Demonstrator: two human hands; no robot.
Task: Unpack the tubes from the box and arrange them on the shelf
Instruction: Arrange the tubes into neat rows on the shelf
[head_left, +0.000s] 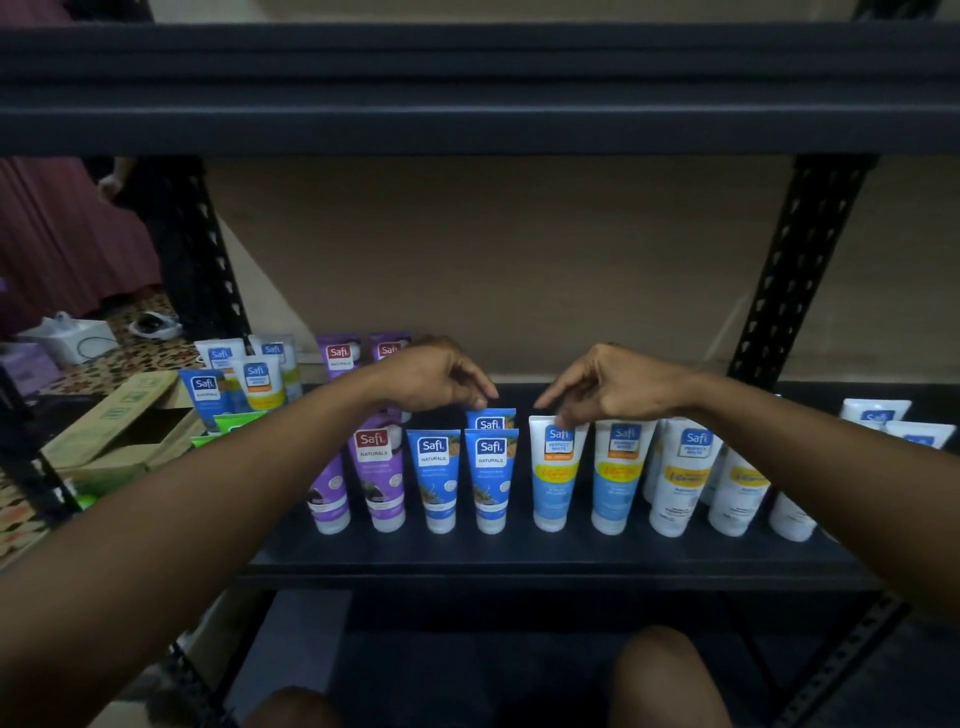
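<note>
Rear blue tube (491, 420) upright, crimp directly under left hand (441, 379) fingertips (480, 401), pinched; right hand (618, 387) curled over neighbouring white tube (556, 467) crimp, grip not discernible.

"Safi Naturals" on blue tube (491, 478), likely "Perfect White" on white tube (555, 475)

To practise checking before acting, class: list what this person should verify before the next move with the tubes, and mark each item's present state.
1. Front-row tubes stand on their caps, labels forward: ok.
2. Left hand fingertips reach the top edge of the rear blue tube: ok; firm grip: cannot tell.
3. Right hand hangs over the white-and-blue tube; holding it: cannot tell.
4. Room on the shelf behind the right-hand tubes: ok.
5. Cardboard box stands open: ok; tubes left inside: cannot tell.
</note>
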